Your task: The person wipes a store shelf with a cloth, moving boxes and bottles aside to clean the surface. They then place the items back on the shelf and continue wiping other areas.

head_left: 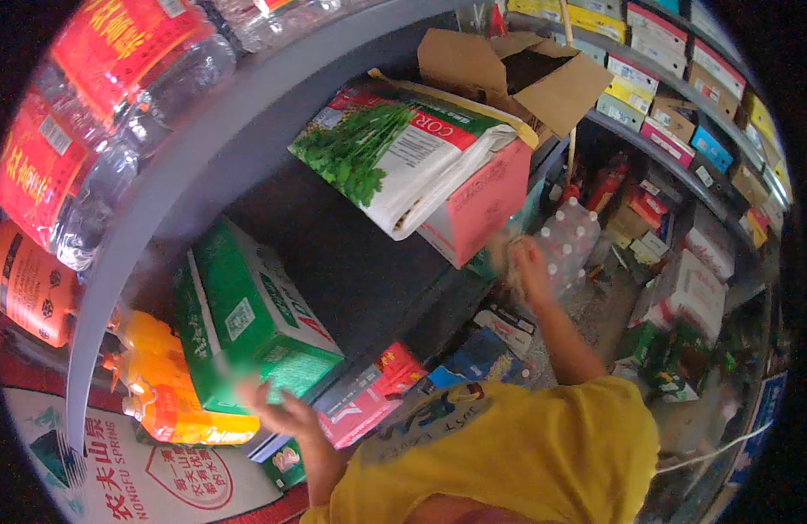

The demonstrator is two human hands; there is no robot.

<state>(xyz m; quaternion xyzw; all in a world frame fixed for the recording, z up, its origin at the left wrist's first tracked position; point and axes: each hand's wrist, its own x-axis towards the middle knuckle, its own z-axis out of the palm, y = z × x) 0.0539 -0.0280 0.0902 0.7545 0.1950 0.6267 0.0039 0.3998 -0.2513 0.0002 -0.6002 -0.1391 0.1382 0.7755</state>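
Observation:
My left hand (281, 412) is beside the lower front of a green carton (285, 349), fingers apart. A blur covers the space near its fingertips, so I cannot tell whether it touches the carton. My right hand (531, 266) is raised by the corner of a pink box (482, 205), its fingers curled around a tan, blurred thing (505, 247) whose kind I cannot make out. Lying over the pink box is a flattened seed sack (412, 144) printed with green leaves. Both boxes stand on a dark shelf surface (272, 205).
An open brown carton (543, 79) stands behind the sack. Large red-labelled bottles (80, 175) and orange bottles (172, 384) line the left side. A red box (373, 393) lies by my left arm. Wrapped bottles (565, 244) and stacked boxes (683, 297) are on the right, below box-filled shelves (674, 87).

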